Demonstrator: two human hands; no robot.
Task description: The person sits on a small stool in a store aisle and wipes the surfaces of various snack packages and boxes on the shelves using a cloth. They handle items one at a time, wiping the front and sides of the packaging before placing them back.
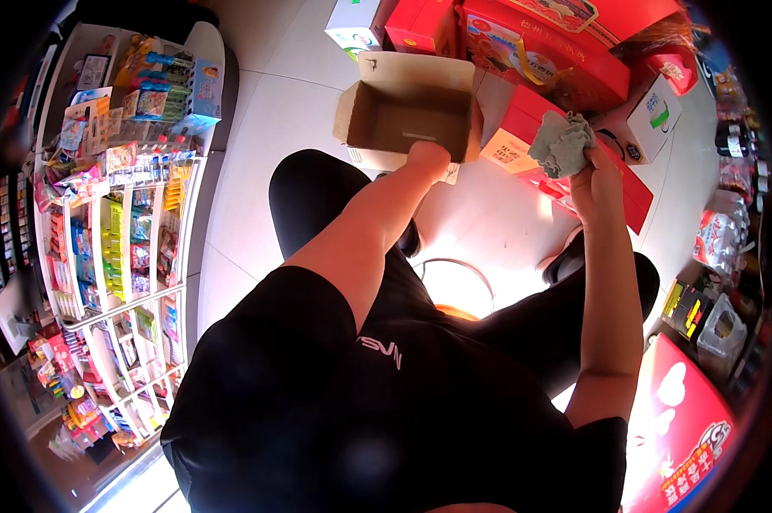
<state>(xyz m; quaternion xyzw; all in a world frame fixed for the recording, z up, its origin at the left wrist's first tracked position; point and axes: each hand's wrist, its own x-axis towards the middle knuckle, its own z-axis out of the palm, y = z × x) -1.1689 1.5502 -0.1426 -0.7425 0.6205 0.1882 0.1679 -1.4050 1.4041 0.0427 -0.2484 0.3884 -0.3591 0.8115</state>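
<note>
Head view: seated or squatting figure, knees spread wide, carton (407, 115) at 12 o'clock beyond the lap, turned mouth-up with flaps splayed. Left hand (429, 161) crossed in from 7 o'clock; its grip was closed on the carton's near edge, fingertips hidden. That hold probably steadied the box and kept the mouth facing the wearer. Inside showed bare brown board, apart from a small pale strip on the far-down side. Whether the carton's base bore fully on the floor (253, 120) could not be told.

Right hand (591, 175) rose from 4 o'clock to 2 o'clock, its grip pinched on one side of the cloth (563, 144), grey-green and crumpled. Most of the cloth bunched free above the fingers, likely because only an edge was caught. It was carried off to the side, apart from the carton, which left the mouth unobstructed. Behind it lay a red box (632, 197); touching or not, could not tell.

More packs crowded 1 o'clock: gift boxes (574, 77), red, bunched together, presumably to save floor. White box (655, 120) stood at 2 o'clock. Rack (117, 248) filled 9 o'clock, its goods sorted in narrow rows, probably for easy picking. Bottles (718, 235) at 3 o'clock.
</note>
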